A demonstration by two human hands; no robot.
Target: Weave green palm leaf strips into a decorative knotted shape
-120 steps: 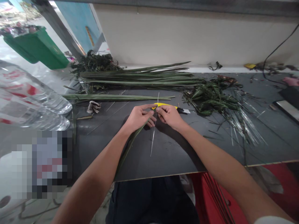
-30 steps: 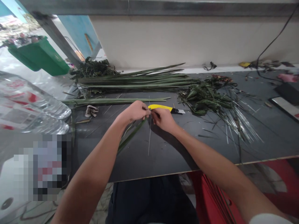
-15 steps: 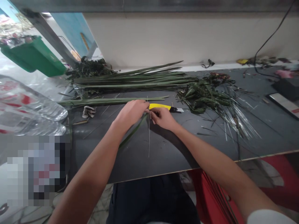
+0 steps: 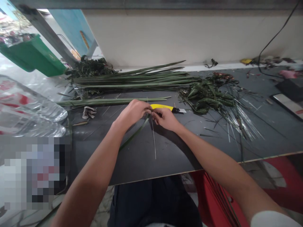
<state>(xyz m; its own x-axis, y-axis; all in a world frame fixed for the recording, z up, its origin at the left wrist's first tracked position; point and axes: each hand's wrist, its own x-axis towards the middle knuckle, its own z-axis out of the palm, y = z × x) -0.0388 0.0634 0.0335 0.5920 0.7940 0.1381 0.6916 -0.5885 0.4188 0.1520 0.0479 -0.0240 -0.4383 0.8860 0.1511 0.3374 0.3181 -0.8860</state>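
My left hand (image 4: 138, 109) and my right hand (image 4: 165, 117) meet over the middle of the dark table, fingertips pinched together. A long green leaf strip (image 4: 134, 134) runs from the left fingers down toward my left forearm. Between the fingertips passes a thin pale wire (image 4: 154, 138), its long end hanging toward me and a short end pointing away. Which fingers grip the wire is partly hidden. Just behind my hands lies a yellow utility knife (image 4: 162, 106), its blade out to the right.
Long green leaves (image 4: 132, 80) lie along the back, with a few strips (image 4: 106, 101) before them. Dark leafy sprigs (image 4: 208, 94) and clear thin stems (image 4: 243, 119) spread right. Plastic bottles (image 4: 30, 107) stand left; a phone-like slab (image 4: 290, 105) lies far right.
The wire's near end has swung slightly to the right, and its far end a little left. Both hands stay pinched together in nearly the same place.
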